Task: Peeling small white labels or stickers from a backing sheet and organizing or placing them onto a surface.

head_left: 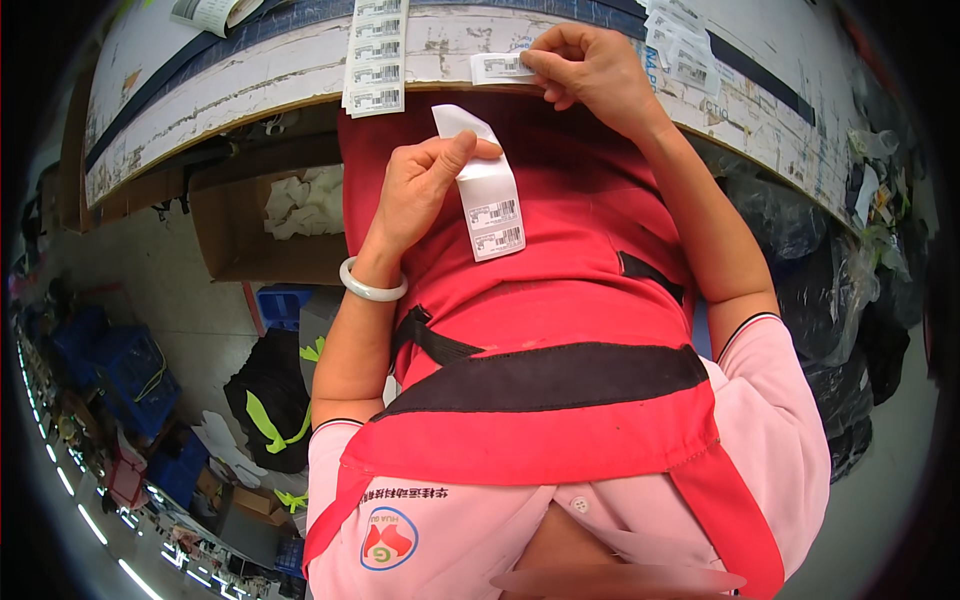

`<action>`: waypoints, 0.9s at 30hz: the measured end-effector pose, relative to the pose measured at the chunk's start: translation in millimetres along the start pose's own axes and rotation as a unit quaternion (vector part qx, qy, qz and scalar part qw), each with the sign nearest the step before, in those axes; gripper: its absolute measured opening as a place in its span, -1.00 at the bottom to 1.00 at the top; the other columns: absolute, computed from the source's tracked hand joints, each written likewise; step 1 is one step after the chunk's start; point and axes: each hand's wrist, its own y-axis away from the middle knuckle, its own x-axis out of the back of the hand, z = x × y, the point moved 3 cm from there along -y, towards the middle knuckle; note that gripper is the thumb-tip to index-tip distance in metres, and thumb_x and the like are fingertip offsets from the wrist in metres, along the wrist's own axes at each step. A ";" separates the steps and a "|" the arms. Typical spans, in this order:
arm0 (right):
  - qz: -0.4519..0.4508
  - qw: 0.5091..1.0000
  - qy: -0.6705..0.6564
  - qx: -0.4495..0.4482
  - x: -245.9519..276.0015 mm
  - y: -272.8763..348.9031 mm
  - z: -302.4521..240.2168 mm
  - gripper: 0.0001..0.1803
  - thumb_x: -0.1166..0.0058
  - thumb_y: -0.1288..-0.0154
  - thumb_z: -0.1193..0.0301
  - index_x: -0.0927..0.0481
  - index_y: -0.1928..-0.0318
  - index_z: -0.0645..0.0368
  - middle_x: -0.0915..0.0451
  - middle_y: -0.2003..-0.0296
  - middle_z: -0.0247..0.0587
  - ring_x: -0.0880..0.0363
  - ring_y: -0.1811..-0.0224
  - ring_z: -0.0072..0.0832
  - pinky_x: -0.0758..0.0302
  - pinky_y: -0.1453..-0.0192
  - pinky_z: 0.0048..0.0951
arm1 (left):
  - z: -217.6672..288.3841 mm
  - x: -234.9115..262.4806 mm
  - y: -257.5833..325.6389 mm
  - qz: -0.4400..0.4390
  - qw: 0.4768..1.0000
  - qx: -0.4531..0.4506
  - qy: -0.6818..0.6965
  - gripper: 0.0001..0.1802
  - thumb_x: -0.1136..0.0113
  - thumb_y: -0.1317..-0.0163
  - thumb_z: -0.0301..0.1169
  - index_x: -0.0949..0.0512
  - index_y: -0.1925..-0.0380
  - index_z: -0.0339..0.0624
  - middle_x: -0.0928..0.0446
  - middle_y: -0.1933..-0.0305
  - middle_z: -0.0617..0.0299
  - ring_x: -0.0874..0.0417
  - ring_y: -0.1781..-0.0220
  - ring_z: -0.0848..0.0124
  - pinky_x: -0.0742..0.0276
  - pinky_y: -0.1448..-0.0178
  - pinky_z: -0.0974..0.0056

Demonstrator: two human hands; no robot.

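Left hand [420, 187]: you're clamped on label strip [488, 205], print hanging below grip
Right hand [592, 78]: you pinch small label [497, 67], right end
Label strip: likely light, floppy (maybe tacky); take edges

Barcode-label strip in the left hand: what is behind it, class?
The red apron shows around the barcode-label strip; whatever the strip directly covers cannot be seen.

The right fingers [552, 68] are hiding one end of a small label [496, 68]; the left fingers [484, 150] are covering part of a label strip [488, 194]. Left of both, a label sheet [376, 52] is running past the top edge.
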 end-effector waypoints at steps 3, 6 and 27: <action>0.006 1.000 0.008 0.005 -1.2 -0.1 0.2 -0.75 -0.16 -0.33 0.29 -0.61 0.25 0.26 -0.57 0.50 -0.39 -0.51 0.53 -0.73 -0.53 0.44 -0.68 | 0.8 -0.2 0.3 0.001 1.000 0.001 -0.002 -0.52 -0.03 -0.41 -0.10 -0.66 0.23 -0.37 -0.66 0.26 0.18 -0.59 0.23 0.53 -0.48 0.12 0.45; 0.010 0.999 0.032 0.015 -5.4 1.2 -3.7 -0.76 -0.15 -0.33 0.30 -0.60 0.25 0.27 -0.56 0.51 -0.38 -0.51 0.53 -0.72 -0.53 0.44 -0.67 | 0.6 0.3 1.3 0.003 1.000 0.000 -0.009 -0.52 -0.03 -0.41 -0.10 -0.66 0.23 -0.37 -0.66 0.26 0.18 -0.59 0.24 0.53 -0.48 0.14 0.45; 0.288 0.920 0.265 -0.022 164.1 54.4 80.4 -0.63 -0.38 -0.03 0.15 -0.62 0.27 0.14 -0.54 0.56 -0.38 -0.52 0.49 -0.58 -0.45 0.38 -0.47 | 12.2 -13.5 13.7 0.011 0.993 0.060 0.098 -0.72 -0.19 -0.28 -0.51 -0.58 0.02 -0.33 -0.61 0.29 0.26 -0.50 0.46 0.65 -0.37 0.48 0.52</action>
